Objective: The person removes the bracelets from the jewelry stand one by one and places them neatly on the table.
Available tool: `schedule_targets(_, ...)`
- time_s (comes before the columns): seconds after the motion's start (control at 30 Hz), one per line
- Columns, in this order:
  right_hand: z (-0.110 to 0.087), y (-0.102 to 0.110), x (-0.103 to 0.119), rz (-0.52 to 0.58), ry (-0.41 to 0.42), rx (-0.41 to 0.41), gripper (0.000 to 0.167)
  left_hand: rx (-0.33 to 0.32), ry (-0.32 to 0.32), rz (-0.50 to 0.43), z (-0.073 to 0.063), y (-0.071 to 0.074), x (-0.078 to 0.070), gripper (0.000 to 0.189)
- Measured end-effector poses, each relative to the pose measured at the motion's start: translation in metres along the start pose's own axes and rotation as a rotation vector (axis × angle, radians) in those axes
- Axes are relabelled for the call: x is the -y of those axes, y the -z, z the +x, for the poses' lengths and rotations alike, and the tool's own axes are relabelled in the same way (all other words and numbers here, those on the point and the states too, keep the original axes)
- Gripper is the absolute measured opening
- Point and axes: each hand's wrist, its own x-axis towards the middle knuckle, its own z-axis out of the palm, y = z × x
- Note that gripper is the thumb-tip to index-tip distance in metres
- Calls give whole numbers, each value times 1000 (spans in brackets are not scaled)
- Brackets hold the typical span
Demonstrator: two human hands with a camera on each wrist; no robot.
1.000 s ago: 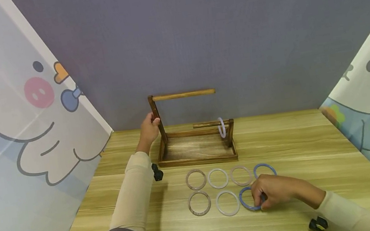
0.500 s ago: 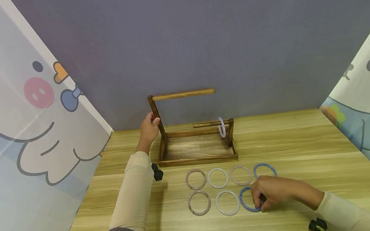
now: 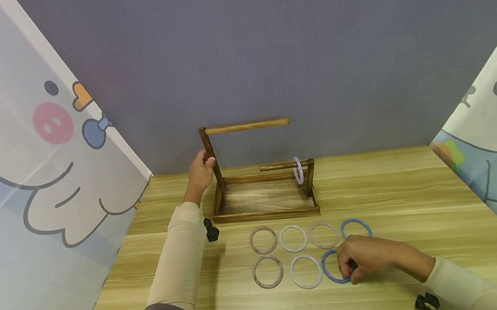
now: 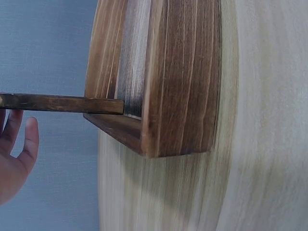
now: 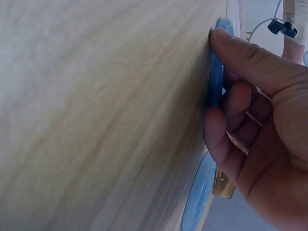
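Observation:
My right hand (image 3: 363, 258) pinches the near blue bangle (image 3: 329, 269), which lies on the table at the right end of the front row. In the right wrist view the thumb presses on the edge of this blue bangle (image 5: 216, 79), with the other fingers curled beside it. My left hand (image 3: 200, 172) touches the tall post of a brown wooden bangle stand (image 3: 266, 216). The left wrist view has its fingers against the post (image 4: 62, 103), the thumb apart from it; the fingertips are hidden. A pale lilac bangle (image 3: 298, 171) hangs on the stand's lower bar.
Behind the held bangle lies another blue bangle (image 3: 355, 224). Several more lie in two rows before the stand, among them a white bangle (image 3: 292, 273) and a brownish bangle (image 3: 255, 276). The stand's upper bar (image 3: 246, 126) reaches right. A grey backdrop (image 3: 358, 55) rises behind the table.
Almost nothing differs. The right hand has shifted very slightly at the near blue bangle, and the left hand stays at the post.

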Motion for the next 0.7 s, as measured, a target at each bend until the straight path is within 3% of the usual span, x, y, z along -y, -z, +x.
schedule_targets(0.2, 0, 4, 3, 47, -54, 29, 21, 11, -11, 0, -1, 2, -2, 31)
schedule_targets(0.37, 3, 13, 2, 113, -66, -1, 9, 31, -15, 16, -1, 4, -2, 30)
schedule_targets(0.53, 11, 24, 1, 88, -72, -137, 8, 30, -21, 14, 0, 4, -1, 30)
schedule_targets(0.7, 21, 33, -3, 16, -155, -310, 11, 38, -14, 0, -1, 4, -1, 31)
